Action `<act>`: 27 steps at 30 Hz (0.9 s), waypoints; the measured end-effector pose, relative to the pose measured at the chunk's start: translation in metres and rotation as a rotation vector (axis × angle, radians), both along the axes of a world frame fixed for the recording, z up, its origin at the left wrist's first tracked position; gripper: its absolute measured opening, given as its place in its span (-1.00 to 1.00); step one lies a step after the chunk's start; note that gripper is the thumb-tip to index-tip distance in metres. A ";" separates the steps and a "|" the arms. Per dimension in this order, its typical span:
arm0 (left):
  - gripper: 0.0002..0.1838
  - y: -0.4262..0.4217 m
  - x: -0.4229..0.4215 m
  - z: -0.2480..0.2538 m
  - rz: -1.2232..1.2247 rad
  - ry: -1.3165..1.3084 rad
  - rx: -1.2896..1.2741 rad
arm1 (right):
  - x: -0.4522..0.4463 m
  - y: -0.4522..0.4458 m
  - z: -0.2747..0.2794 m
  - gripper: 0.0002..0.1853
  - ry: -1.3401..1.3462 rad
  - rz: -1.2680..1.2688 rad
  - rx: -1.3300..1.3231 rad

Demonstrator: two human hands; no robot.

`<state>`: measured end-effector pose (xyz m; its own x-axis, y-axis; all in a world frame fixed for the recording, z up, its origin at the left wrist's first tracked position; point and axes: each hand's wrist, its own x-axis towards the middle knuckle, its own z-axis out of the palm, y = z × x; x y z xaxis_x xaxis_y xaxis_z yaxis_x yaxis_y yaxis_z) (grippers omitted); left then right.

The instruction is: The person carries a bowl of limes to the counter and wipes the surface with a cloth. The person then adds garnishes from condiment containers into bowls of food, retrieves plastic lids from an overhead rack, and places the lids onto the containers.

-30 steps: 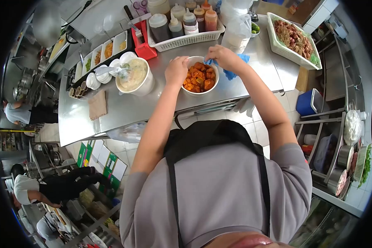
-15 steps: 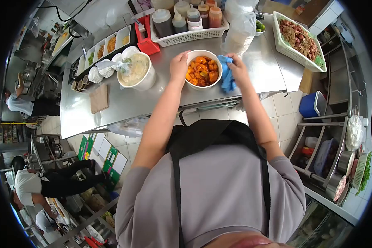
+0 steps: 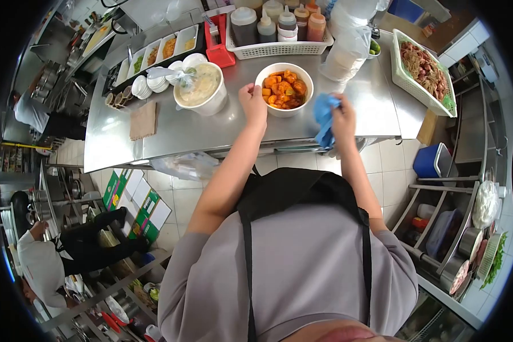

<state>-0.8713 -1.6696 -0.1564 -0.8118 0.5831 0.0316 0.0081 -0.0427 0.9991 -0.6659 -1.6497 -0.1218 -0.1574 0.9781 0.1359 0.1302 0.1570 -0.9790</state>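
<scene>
Cloth (image 3: 325,121) has moved away from the bowl (image 3: 285,112), bunched in the right hand (image 3: 344,121); left hand (image 3: 253,104) touches the bowl, can't tell if gripping. Best keep it still.

Hands at the white bowl (image 3: 284,114), blue cloth (image 3: 324,122) alongside

Left grip (image 3: 253,101) (a bare hand, like the other) at the bowl's left side, fingers against the rim. Glossy orange chunks (image 3: 283,89) in the bowl. Right grip (image 3: 343,121) closed around the bunched cloth, apart from the bowl, near the front edge of the steel counter (image 3: 376,108). Left of the bowl: white tub (image 3: 219,102), clear bag (image 3: 176,75) at its mouth; beyond it, beige cloth (image 3: 143,121), flat. Behind: white basket (image 3: 279,51) of squeeze bottles (image 3: 266,28), red holder (image 3: 222,58) beside it. Far right: pale basket (image 3: 419,94) of reddish bulbs (image 3: 422,65).
</scene>
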 end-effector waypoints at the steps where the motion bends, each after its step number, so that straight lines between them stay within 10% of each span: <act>1: -0.75 -0.011 -0.003 -0.001 -0.021 0.073 -0.048 | 0.003 0.013 -0.005 -0.78 0.179 -0.066 -0.001; 4: -0.78 -0.030 -0.014 0.011 -0.313 -0.367 -0.079 | -0.005 0.034 -0.034 -0.78 0.568 -0.013 -0.222; 8: -0.78 -0.039 -0.004 0.009 -0.344 -0.448 -0.019 | -0.049 -0.004 -0.056 -0.85 0.369 -0.183 -0.165; 12: -0.76 -0.052 0.011 0.018 -0.371 -0.616 0.066 | -0.049 -0.035 -0.037 -0.84 0.464 0.212 -0.418; 18: -0.61 -0.080 -0.020 0.026 -0.230 -0.488 -0.016 | -0.007 -0.037 0.058 -0.75 -0.238 0.544 0.194; 23: -0.44 -0.097 -0.105 0.021 0.388 -0.262 0.083 | 0.024 0.000 0.080 -0.73 -0.154 0.611 0.252; 27: -0.41 -0.090 -0.134 0.019 0.341 0.054 -0.014 | 0.022 0.048 0.063 -0.77 -0.324 0.370 0.189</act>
